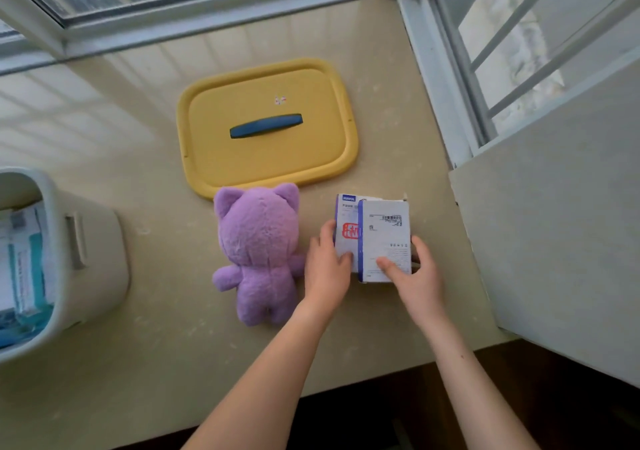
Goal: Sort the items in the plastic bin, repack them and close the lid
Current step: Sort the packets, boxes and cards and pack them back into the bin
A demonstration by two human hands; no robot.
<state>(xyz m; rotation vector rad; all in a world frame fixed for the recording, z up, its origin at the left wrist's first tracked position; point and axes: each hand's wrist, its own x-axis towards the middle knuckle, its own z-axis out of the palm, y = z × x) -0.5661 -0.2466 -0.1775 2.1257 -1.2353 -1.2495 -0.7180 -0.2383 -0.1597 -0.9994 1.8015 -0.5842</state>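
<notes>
Two white boxes lie stacked on the stone sill at the right: the upper white box with a barcode (386,234) partly covers the lower box with a red label (346,221). My left hand (327,266) rests on the lower box's left edge. My right hand (417,273) presses on the upper box's near right corner. A purple plush cat (258,252) lies face down just left of my left hand. The yellow lid with a dark blue handle (266,158) lies flat behind them. The pale plastic bin (90,252) stands at the left edge with white and teal packets (27,269) inside.
Window frames (221,9) run along the back and right side of the sill. A grey wall panel (554,227) closes off the right. The sill's front edge (346,383) drops to a dark floor below my forearms.
</notes>
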